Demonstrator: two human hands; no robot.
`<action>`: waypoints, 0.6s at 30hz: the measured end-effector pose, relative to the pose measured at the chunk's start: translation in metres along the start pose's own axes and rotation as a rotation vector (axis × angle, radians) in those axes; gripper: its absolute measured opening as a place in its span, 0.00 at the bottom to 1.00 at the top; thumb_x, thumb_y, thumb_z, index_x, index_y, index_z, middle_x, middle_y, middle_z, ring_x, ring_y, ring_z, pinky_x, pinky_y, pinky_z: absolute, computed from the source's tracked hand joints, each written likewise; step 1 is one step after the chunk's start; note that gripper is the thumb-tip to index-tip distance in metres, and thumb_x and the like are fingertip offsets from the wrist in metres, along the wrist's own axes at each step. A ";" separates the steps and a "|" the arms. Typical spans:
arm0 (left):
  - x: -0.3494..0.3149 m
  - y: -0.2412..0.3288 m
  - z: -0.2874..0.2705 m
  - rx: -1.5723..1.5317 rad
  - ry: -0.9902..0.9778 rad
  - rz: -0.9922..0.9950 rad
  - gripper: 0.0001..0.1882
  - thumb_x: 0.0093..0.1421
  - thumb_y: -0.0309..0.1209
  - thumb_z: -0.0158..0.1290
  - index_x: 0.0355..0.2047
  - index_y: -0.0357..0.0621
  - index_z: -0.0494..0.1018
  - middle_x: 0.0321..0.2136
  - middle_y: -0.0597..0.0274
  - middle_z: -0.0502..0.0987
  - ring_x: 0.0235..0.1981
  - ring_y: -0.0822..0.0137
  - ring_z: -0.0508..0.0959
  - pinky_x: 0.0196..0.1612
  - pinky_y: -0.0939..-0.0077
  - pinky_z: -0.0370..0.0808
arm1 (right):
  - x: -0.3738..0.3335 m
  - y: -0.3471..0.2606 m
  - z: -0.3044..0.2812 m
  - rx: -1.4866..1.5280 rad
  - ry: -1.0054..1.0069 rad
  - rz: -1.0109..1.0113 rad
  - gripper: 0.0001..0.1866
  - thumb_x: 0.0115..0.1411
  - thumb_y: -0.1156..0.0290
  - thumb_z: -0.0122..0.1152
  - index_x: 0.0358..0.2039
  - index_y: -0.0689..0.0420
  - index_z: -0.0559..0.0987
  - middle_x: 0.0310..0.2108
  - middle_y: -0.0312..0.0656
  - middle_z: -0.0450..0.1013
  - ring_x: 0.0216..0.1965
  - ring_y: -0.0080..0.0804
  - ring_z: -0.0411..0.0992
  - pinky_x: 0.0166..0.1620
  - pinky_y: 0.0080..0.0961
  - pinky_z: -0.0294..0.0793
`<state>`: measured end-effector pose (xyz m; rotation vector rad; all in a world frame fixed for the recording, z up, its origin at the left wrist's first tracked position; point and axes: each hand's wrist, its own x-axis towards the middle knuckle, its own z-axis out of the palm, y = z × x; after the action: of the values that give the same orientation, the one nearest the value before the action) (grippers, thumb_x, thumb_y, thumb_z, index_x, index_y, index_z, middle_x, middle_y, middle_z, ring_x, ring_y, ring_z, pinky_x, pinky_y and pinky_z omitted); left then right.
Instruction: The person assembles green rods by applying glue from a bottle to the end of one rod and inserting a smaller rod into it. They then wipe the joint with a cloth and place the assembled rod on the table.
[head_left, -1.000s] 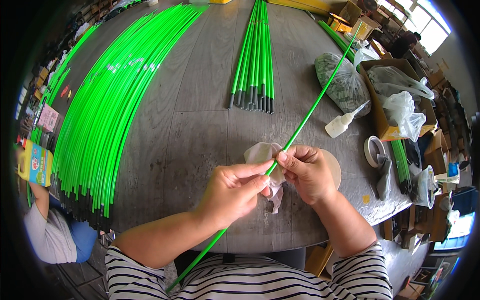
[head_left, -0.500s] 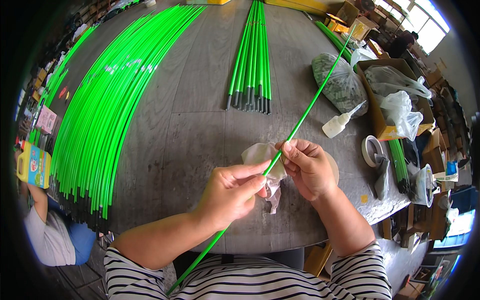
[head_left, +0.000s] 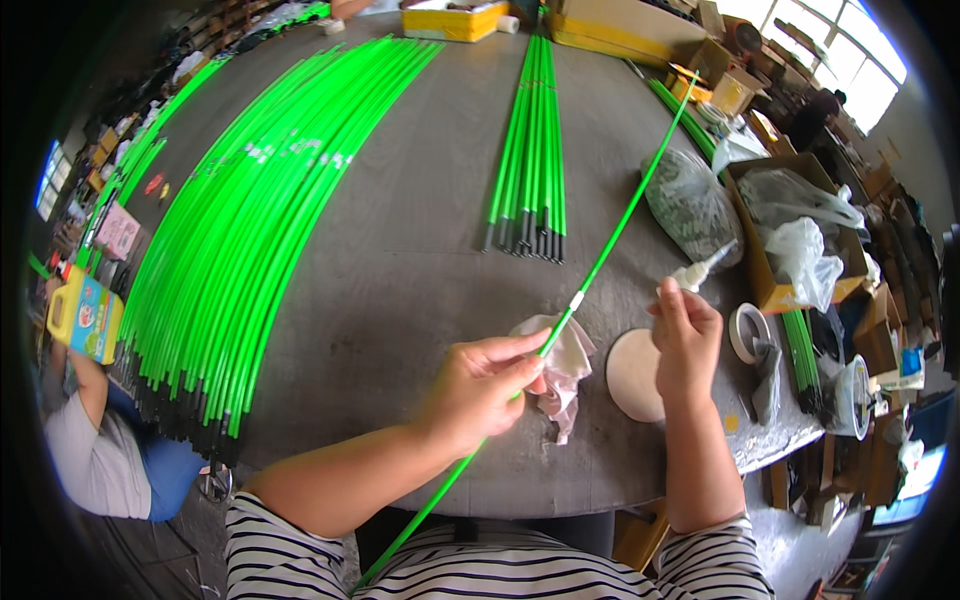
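Observation:
My left hand (head_left: 490, 385) pinches a long thin green rod (head_left: 622, 222) that slants from my lap up toward the far right. A short white band (head_left: 576, 300) sits on the rod just beyond my fingertips. My right hand (head_left: 690, 335) is off the rod, thumb and fingers closed together. It overlaps a small white squeeze bottle (head_left: 690, 275) with a pointed nozzle, hiding part of its body; I cannot tell whether the fingers grip it. A crumpled pale pink cloth (head_left: 562, 368) lies under the rod, and a round beige disc (head_left: 632, 375) is beside my right wrist.
Many black-ended green rods (head_left: 235, 220) cover the left; a smaller bundle (head_left: 530, 150) lies far centre. At right are a plastic bag (head_left: 690, 200), a cardboard box (head_left: 765, 290) and a tape roll (head_left: 738, 342). Another person (head_left: 85, 450) is by a yellow jug (head_left: 58, 318) at left.
My right hand has left the rod and moved right to the squeeze bottle, uncovering the white band and more of the disc. My left hand keeps its hold. The whole view has shifted slightly.

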<state>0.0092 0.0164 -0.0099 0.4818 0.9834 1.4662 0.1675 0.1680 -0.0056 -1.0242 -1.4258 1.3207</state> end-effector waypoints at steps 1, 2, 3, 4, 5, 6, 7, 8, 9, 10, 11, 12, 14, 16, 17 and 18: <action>-0.002 0.001 -0.006 0.028 -0.001 0.032 0.15 0.58 0.25 0.45 0.47 0.41 0.67 0.22 0.61 0.71 0.10 0.83 0.60 0.10 0.89 0.53 | 0.001 0.001 0.002 -0.056 0.053 -0.046 0.15 0.54 0.61 0.57 0.19 0.61 0.76 0.11 0.25 0.59 0.14 0.11 0.52 0.18 0.13 0.46; -0.005 0.001 -0.009 0.023 -0.012 0.023 0.16 0.58 0.26 0.45 0.48 0.40 0.66 0.22 0.60 0.71 0.10 0.83 0.60 0.10 0.89 0.53 | 0.001 0.002 0.002 -0.109 0.102 -0.093 0.15 0.54 0.62 0.57 0.20 0.60 0.76 0.11 0.24 0.59 0.14 0.11 0.52 0.18 0.13 0.45; -0.009 0.001 -0.009 -0.022 -0.024 0.011 0.17 0.57 0.25 0.46 0.49 0.39 0.64 0.21 0.60 0.71 0.10 0.83 0.60 0.10 0.89 0.53 | -0.001 -0.001 0.003 -0.096 0.137 -0.104 0.15 0.54 0.62 0.57 0.20 0.61 0.76 0.11 0.24 0.59 0.14 0.10 0.51 0.18 0.13 0.45; -0.010 0.000 -0.006 -0.022 0.015 -0.002 0.18 0.57 0.25 0.46 0.49 0.39 0.64 0.21 0.60 0.71 0.10 0.83 0.59 0.10 0.88 0.52 | -0.003 -0.003 0.004 -0.073 0.160 -0.104 0.14 0.53 0.62 0.57 0.21 0.61 0.76 0.11 0.23 0.59 0.14 0.10 0.51 0.18 0.12 0.44; -0.008 0.004 -0.001 -0.037 -0.026 -0.014 0.18 0.56 0.25 0.47 0.49 0.40 0.64 0.20 0.61 0.71 0.10 0.84 0.58 0.10 0.88 0.51 | -0.002 -0.004 -0.001 -0.062 0.187 -0.124 0.14 0.54 0.62 0.57 0.21 0.61 0.76 0.12 0.23 0.59 0.14 0.09 0.51 0.18 0.12 0.43; -0.002 -0.003 0.000 -0.030 -0.046 0.006 0.18 0.56 0.25 0.47 0.48 0.41 0.65 0.20 0.62 0.70 0.09 0.84 0.57 0.09 0.88 0.50 | -0.001 0.001 -0.006 -0.046 0.203 -0.132 0.13 0.54 0.63 0.57 0.21 0.61 0.76 0.12 0.23 0.59 0.14 0.09 0.50 0.18 0.12 0.43; 0.003 -0.005 0.006 -0.036 -0.057 0.008 0.17 0.56 0.25 0.47 0.48 0.42 0.66 0.20 0.63 0.70 0.09 0.84 0.56 0.09 0.88 0.49 | 0.001 0.005 -0.016 -0.025 0.126 -0.148 0.13 0.54 0.64 0.57 0.19 0.60 0.75 0.12 0.23 0.59 0.14 0.08 0.50 0.19 0.12 0.42; 0.006 -0.008 0.008 -0.068 -0.108 -0.006 0.18 0.56 0.24 0.47 0.48 0.42 0.66 0.20 0.63 0.70 0.09 0.84 0.57 0.09 0.87 0.49 | 0.001 0.004 -0.027 -0.046 0.090 -0.177 0.13 0.54 0.65 0.57 0.18 0.59 0.74 0.12 0.23 0.59 0.14 0.08 0.49 0.19 0.13 0.42; 0.008 -0.009 0.003 -0.085 -0.114 0.011 0.17 0.56 0.25 0.47 0.48 0.42 0.66 0.18 0.64 0.70 0.09 0.84 0.58 0.08 0.88 0.50 | 0.001 0.004 -0.022 -0.080 0.196 -0.213 0.14 0.54 0.67 0.57 0.14 0.57 0.71 0.12 0.22 0.57 0.14 0.08 0.48 0.19 0.13 0.41; 0.009 -0.007 -0.004 -0.101 -0.127 0.020 0.17 0.56 0.25 0.47 0.47 0.41 0.66 0.17 0.65 0.69 0.09 0.84 0.58 0.08 0.88 0.51 | 0.000 0.001 -0.014 -0.116 0.218 -0.265 0.16 0.54 0.68 0.57 0.12 0.56 0.67 0.12 0.22 0.55 0.15 0.09 0.47 0.20 0.14 0.41; 0.006 0.000 -0.011 -0.082 -0.099 0.024 0.17 0.55 0.24 0.46 0.47 0.40 0.66 0.18 0.63 0.71 0.09 0.84 0.60 0.08 0.89 0.52 | 0.001 -0.002 -0.007 -0.186 0.273 -0.322 0.16 0.54 0.68 0.58 0.12 0.55 0.66 0.12 0.22 0.54 0.16 0.10 0.47 0.20 0.14 0.42; 0.004 -0.002 -0.007 -0.066 -0.025 0.032 0.17 0.55 0.24 0.46 0.47 0.39 0.66 0.20 0.60 0.72 0.09 0.84 0.60 0.08 0.89 0.52 | 0.008 0.002 -0.013 -0.234 0.320 -0.372 0.16 0.53 0.69 0.58 0.12 0.55 0.65 0.13 0.23 0.53 0.17 0.11 0.47 0.20 0.14 0.42; 0.003 0.000 -0.007 -0.063 -0.011 0.012 0.17 0.56 0.24 0.46 0.47 0.39 0.66 0.21 0.60 0.73 0.09 0.84 0.61 0.08 0.89 0.53 | 0.025 0.006 -0.027 -0.157 0.422 -0.428 0.16 0.51 0.69 0.60 0.14 0.55 0.64 0.15 0.24 0.51 0.20 0.13 0.47 0.21 0.14 0.45; 0.001 0.004 -0.004 -0.015 0.025 0.038 0.16 0.57 0.24 0.45 0.47 0.40 0.66 0.21 0.59 0.72 0.08 0.83 0.59 0.08 0.89 0.51 | 0.039 0.006 -0.035 -0.173 0.555 -0.451 0.12 0.50 0.68 0.62 0.23 0.57 0.68 0.17 0.26 0.53 0.20 0.14 0.50 0.22 0.14 0.49; 0.001 0.003 -0.007 -0.014 0.029 0.068 0.16 0.57 0.23 0.45 0.47 0.41 0.66 0.21 0.60 0.72 0.08 0.83 0.59 0.08 0.89 0.51 | 0.039 0.001 -0.030 -0.167 0.541 -0.393 0.15 0.48 0.67 0.64 0.30 0.60 0.68 0.19 0.27 0.56 0.21 0.15 0.53 0.25 0.14 0.53; 0.001 0.005 -0.006 -0.037 0.034 0.076 0.16 0.57 0.23 0.45 0.47 0.41 0.66 0.21 0.61 0.71 0.08 0.83 0.58 0.08 0.88 0.51 | 0.041 -0.003 -0.030 -0.151 0.518 -0.330 0.22 0.46 0.66 0.66 0.37 0.62 0.68 0.20 0.28 0.58 0.22 0.17 0.56 0.27 0.14 0.58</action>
<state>0.0013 0.0156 -0.0097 0.4734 0.9720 1.5624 0.1871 0.2149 0.0007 -1.0761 -1.2354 0.6542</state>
